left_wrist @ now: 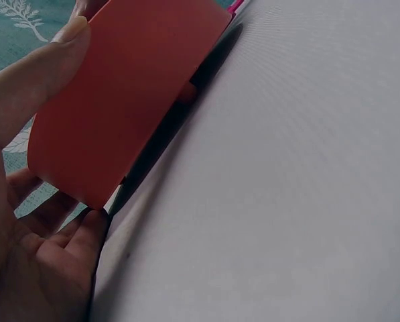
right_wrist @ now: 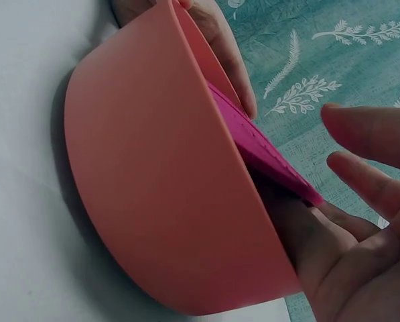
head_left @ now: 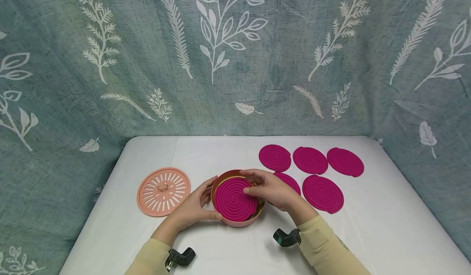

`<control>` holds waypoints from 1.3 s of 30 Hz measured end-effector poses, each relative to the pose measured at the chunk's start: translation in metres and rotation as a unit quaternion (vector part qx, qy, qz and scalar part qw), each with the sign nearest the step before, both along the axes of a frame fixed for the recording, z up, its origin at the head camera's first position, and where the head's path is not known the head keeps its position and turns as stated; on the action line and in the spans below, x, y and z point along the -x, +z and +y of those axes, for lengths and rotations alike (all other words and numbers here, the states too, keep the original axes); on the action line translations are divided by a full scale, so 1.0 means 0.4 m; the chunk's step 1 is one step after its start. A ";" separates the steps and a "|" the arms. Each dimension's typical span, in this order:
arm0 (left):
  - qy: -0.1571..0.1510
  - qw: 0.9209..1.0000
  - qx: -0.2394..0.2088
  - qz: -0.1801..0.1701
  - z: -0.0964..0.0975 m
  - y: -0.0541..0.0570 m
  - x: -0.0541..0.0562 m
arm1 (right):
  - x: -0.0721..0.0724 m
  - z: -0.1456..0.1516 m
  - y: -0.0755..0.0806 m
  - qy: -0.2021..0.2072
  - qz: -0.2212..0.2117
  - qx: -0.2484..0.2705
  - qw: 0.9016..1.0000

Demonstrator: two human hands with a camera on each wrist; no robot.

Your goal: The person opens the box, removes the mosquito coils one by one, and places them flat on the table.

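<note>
Disc [head_left: 235, 199], magenta and spiral-ribbed, leans inside a round coral container [right_wrist: 153, 181], its coiled face upward and its higher edge toward the right hand [head_left: 274, 190]; being round, it shows no distinct long axis. The right hand's thumb lies over that edge with other fingers tucked beneath, though whether they pinch it I cannot tell. The left hand [head_left: 193, 207] holds the container, fingers around its wall and thumb at the near side. Six discs show in all: this one, plus five matching discs [head_left: 323, 194] on the white bench [head_left: 390, 226], three in a farther row and two nearer. One slotted lid [head_left: 149, 203] lies flat beside the left hand. The right hand partly hides one loose disc [head_left: 290, 181]. Behind hangs a green leaf-patterned curtain [head_left: 206, 111].
</note>
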State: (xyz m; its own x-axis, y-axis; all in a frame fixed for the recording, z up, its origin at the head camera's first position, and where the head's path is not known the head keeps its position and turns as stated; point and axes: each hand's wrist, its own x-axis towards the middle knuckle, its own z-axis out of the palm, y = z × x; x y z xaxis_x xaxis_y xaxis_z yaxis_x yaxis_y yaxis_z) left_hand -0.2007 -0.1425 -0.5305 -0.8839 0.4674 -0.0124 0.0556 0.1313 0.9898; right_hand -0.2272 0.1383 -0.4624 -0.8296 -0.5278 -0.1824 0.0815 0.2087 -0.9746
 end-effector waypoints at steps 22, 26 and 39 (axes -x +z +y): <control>-0.003 1.000 -0.003 -0.008 -0.002 0.011 0.009 | 0.004 0.000 0.016 -0.007 0.089 -0.111 0.990; -0.001 1.000 -0.002 -0.007 -0.003 0.010 0.011 | 0.006 0.001 0.021 -0.008 0.100 -0.126 0.987; -0.006 1.000 -0.001 0.003 -0.005 0.006 0.011 | 0.008 0.011 0.020 -0.010 0.067 -0.128 0.989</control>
